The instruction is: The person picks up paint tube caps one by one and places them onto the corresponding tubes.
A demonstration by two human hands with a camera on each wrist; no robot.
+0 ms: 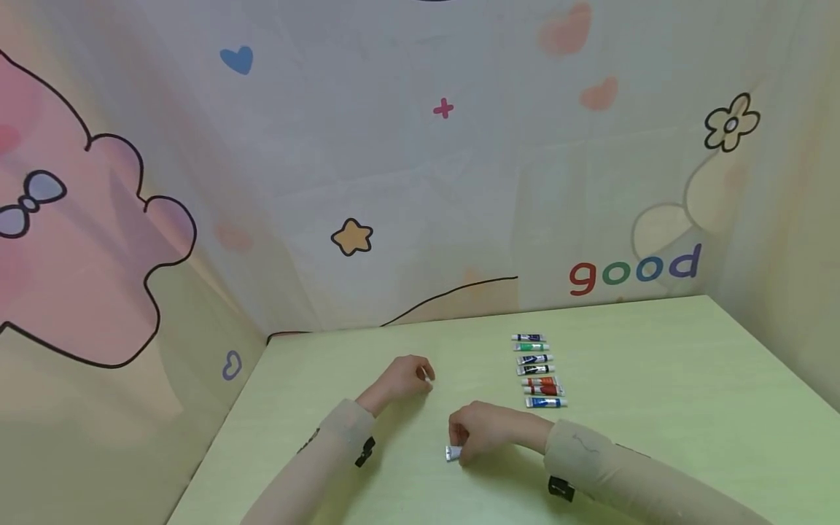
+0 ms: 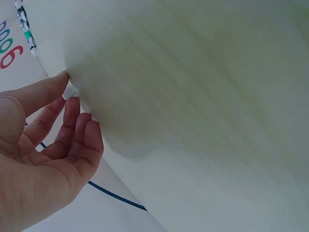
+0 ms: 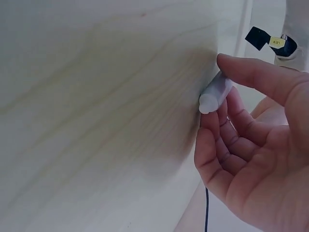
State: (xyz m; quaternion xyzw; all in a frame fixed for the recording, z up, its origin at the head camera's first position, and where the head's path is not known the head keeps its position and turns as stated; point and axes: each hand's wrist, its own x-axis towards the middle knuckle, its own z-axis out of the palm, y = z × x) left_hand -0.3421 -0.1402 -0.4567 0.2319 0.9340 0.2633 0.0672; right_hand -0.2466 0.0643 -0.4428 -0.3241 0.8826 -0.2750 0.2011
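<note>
Between thumb and fingertips, my left hand [image 1: 403, 375] pinches a small white piece [image 2: 70, 92] close over the green table [image 1: 315, 364]. Much of that piece is hidden by the fingers, and I cannot tell its kind. Nearer the front edge, my right hand [image 1: 484, 430] holds a paint tube [image 3: 218, 92] with a pale body and a white cap. The cap shows between thumb and fingers in the right wrist view. In the head view, the tube's flat silvery end pokes out to the left of the fingers, low at the tabletop.
Several paint tubes [image 1: 535, 370] lie in a column beyond my right hand, with blue, green, black, red and orange labels. A printed cloth [image 1: 407, 168] hangs behind the table and along its sides. Dark straps [image 1: 561, 488] sit at both wrists.
</note>
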